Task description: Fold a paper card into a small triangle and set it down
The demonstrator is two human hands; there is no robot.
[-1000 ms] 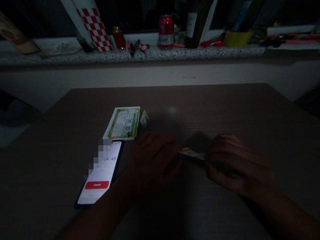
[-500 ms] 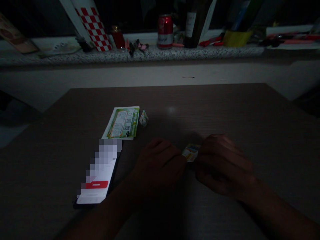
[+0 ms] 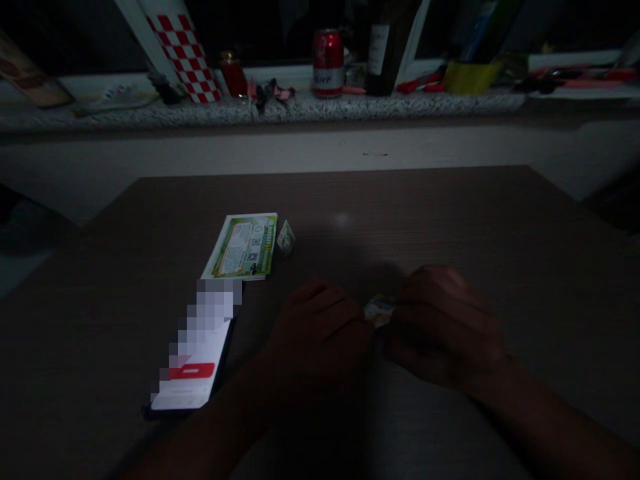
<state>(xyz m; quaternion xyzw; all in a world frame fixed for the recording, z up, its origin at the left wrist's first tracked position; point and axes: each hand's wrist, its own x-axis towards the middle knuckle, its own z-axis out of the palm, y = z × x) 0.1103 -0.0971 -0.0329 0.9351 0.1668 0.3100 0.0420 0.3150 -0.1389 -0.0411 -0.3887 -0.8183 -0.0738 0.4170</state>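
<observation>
Between my two hands is a small piece of printed paper (image 3: 379, 311), coloured green, white and yellow. My left hand (image 3: 323, 327) is closed on its left edge, and my right hand (image 3: 445, 323) is closed on its right edge. Most of the fingertips are hidden under the knuckles, and the scene is dim. A similar small folded paper (image 3: 286, 239) stands tilted on the table, beyond my left hand. Beside it lies a green and white printed booklet or pad (image 3: 243, 247).
A phone (image 3: 193, 357) with a lit screen lies left of my left hand on the dark wooden table (image 3: 430, 207). On the stone windowsill (image 3: 295, 107) stand a red can (image 3: 329, 63), a dark bottle (image 3: 383, 57) and a red-and-white checked tube (image 3: 189, 57).
My right hand has shifted slightly left, toward my left hand. The paper between them looks more bent and less of it shows. The other things stay in place.
</observation>
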